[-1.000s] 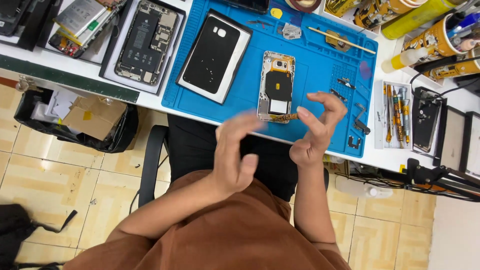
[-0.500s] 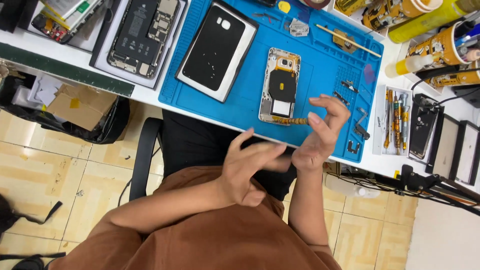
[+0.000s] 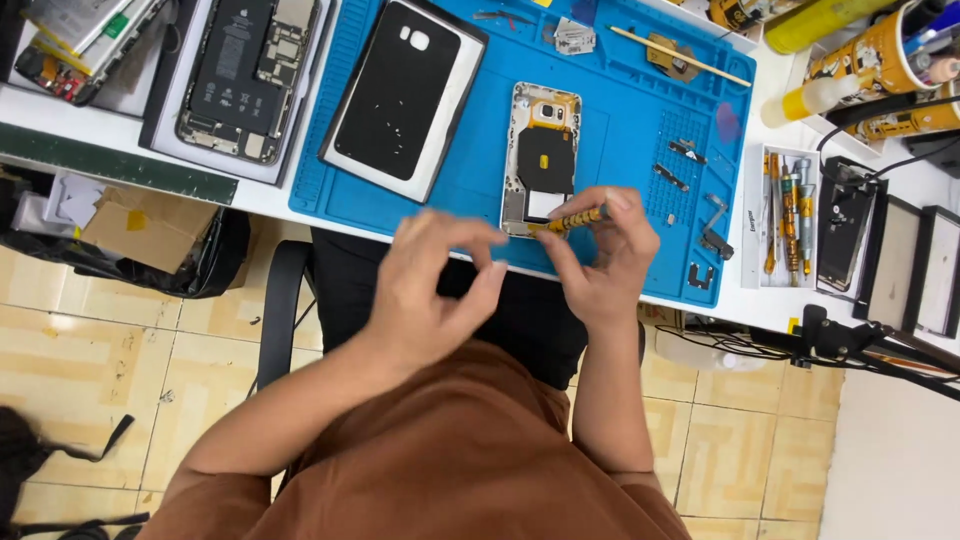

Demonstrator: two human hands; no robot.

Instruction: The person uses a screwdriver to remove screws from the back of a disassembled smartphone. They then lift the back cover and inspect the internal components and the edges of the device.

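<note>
The right hand (image 3: 600,255) pinches a slim yellow precision screwdriver (image 3: 572,221) between thumb and fingertips, its tip at the lower end of the opened smartphone (image 3: 541,160), which lies back-off near the front edge of the blue repair mat (image 3: 620,130). The left hand (image 3: 425,290) hovers empty beside it with fingers curled, gripping nothing. The phone looks light, rigid and fragile inside, so it is probably best held by its metal frame edges, away from the exposed board.
</note>
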